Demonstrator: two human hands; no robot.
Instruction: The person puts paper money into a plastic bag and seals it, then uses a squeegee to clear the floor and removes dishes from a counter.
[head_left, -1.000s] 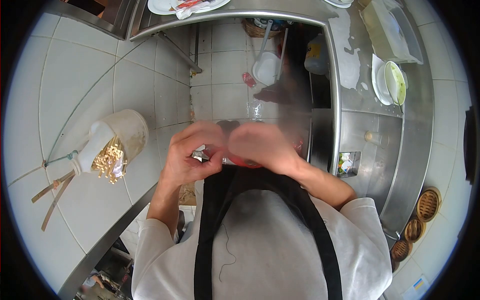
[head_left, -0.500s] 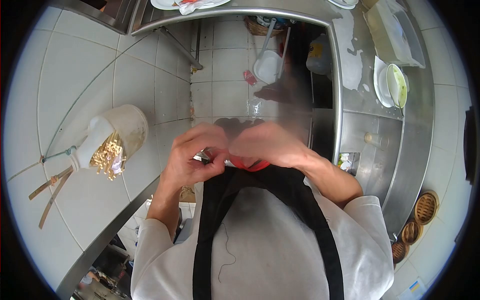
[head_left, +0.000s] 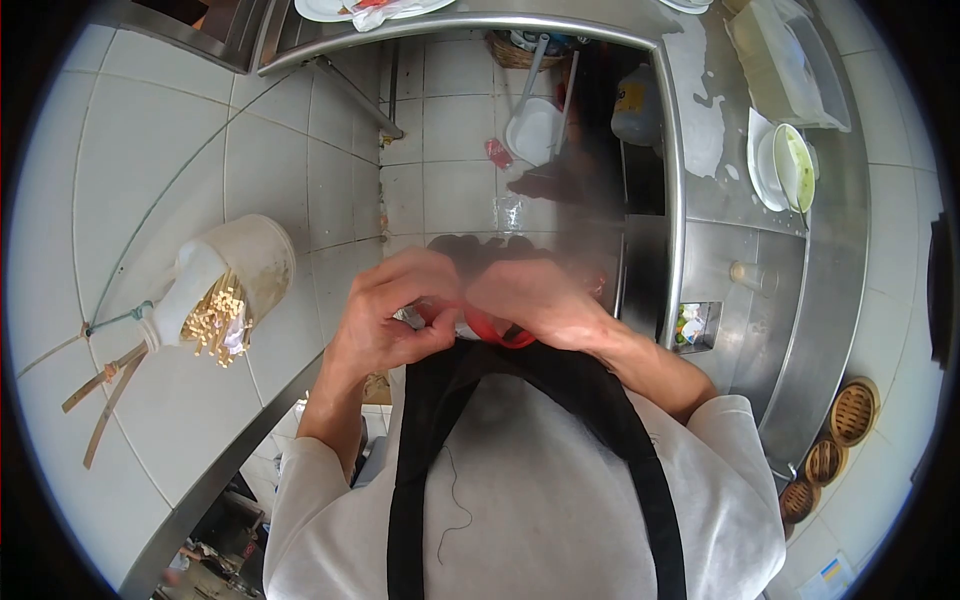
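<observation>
Steel counter (head_left: 735,185), tiled wall (head_left: 155,130); left hand (head_left: 395,312) curled by silvery piece (head_left: 411,317), right hand (head_left: 540,300) by red object (head_left: 484,327); both holds unclear.

White short-sleeved shirt (head_left: 560,500), lightly creased, greyish shading mid-chest. Sleeves (head_left: 312,470) loose, same white. Black apron (head_left: 440,390) over shirt, edge curved at chest, two broad plain straps (head_left: 405,520). Thin dark wavy thread (head_left: 470,517) on shirt front. Left hand (head_left: 395,310), right hand (head_left: 545,300), forearms (head_left: 665,370) bare.

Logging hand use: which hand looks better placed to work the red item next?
Probably the right hand: the red item shows mostly beside it, whereas the left hand curls farther aside.
</observation>
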